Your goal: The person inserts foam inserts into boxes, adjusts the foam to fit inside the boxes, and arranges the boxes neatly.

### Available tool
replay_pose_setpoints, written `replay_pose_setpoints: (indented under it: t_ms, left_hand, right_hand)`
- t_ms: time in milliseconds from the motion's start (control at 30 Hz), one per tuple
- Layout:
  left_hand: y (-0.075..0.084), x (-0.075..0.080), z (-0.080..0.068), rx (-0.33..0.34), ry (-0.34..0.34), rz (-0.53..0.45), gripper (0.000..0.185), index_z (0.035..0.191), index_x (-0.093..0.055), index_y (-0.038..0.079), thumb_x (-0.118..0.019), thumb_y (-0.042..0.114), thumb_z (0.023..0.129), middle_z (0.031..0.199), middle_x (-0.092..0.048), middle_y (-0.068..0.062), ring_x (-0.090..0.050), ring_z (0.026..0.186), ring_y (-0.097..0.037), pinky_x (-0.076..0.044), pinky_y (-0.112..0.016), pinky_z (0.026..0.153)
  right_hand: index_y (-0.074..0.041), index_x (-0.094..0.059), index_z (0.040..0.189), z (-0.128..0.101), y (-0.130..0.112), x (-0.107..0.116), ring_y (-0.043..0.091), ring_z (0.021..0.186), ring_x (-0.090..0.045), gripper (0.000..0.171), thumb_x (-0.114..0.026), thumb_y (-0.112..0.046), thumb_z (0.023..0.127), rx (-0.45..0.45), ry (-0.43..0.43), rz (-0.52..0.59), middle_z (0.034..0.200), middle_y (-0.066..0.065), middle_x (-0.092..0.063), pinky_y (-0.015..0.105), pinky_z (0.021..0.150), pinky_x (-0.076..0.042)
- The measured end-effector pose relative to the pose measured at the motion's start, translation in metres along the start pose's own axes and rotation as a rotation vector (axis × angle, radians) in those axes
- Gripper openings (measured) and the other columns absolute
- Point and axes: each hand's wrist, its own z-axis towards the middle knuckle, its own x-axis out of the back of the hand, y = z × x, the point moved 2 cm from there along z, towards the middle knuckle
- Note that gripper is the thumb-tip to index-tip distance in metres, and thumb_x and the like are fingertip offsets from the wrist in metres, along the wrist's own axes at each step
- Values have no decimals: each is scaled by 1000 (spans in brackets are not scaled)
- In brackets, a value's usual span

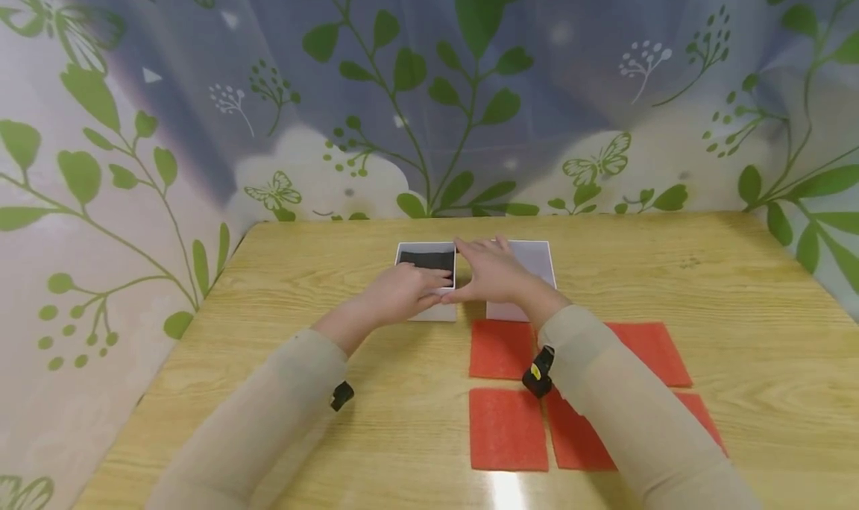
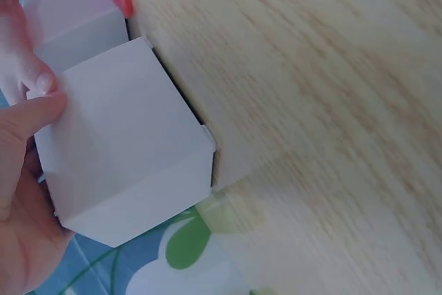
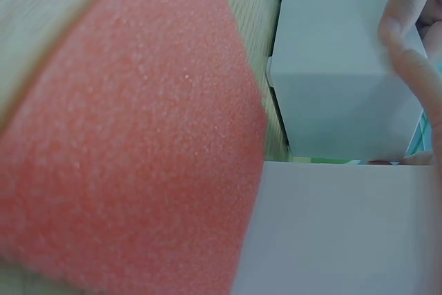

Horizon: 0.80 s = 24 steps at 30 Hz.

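A white box (image 1: pixel 432 312) with its top uncovered stands at the back middle of the table, a dark sheet (image 1: pixel 426 259) inside it. Over its near rim reaches my left hand (image 1: pixel 400 294), its fingers extended onto the dark sheet. In the left wrist view, the left thumb (image 2: pixel 41 112) lies against the box's outer front wall. My right hand (image 1: pixel 495 271) grips the box's right side, thumb at the near corner and fingertips at the far corner. Both thumbs are close together. A second white box (image 1: pixel 533 256) stands just right, partly hidden by my right hand.
Several red foam squares (image 1: pixel 508 429) lie in rows at the table's right front, partly covered by my right forearm. A patterned curtain (image 1: pixel 429 100) hangs behind the wooden table (image 1: pixel 322 256) and down its left side.
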Motion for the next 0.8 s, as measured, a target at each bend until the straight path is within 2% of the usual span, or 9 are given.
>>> replay_pose_setpoints:
  t_ms: [100,233,367,600,800]
  left_hand:
    - [1,3,-2,22,12,9,22,108,-70,7,-62,18,91,112,-66,-5,-63,99,-19,-50,-34,86]
    - [2,5,-4,62,32,3,11,96,-72,10,-64,15,89,97,-69,2,-65,88,-14,-52,-31,77]
    - [4,7,-4,87,34,38,9,91,-72,11,-65,16,89,92,-69,3,-65,83,-14,-52,-32,72]
    - [6,12,-12,156,15,217,8,82,-71,14,-69,20,85,85,-66,3,-63,78,-14,-52,-32,67]
    - [7,13,-14,163,45,248,11,76,-69,13,-68,18,86,80,-63,2,-61,72,-14,-51,-33,64]
  right_hand:
    - [-6,-20,149,0,1,-1,32,135,-25,108,-67,-65,71,1,-2,7,145,11,-36,53,109,2]
    - [-5,-20,149,-1,3,-1,33,135,-25,108,-67,-64,72,-1,4,8,147,12,-34,53,109,2]
    - [-5,-21,149,0,3,0,33,135,-25,108,-67,-64,71,3,8,8,146,11,-35,53,109,2]
    - [-6,-20,149,0,2,0,33,136,-24,107,-67,-64,72,-1,-8,14,147,12,-34,53,109,2]
    - [-6,-20,149,0,2,0,33,136,-23,107,-67,-64,72,-4,-7,22,147,11,-33,52,109,3]
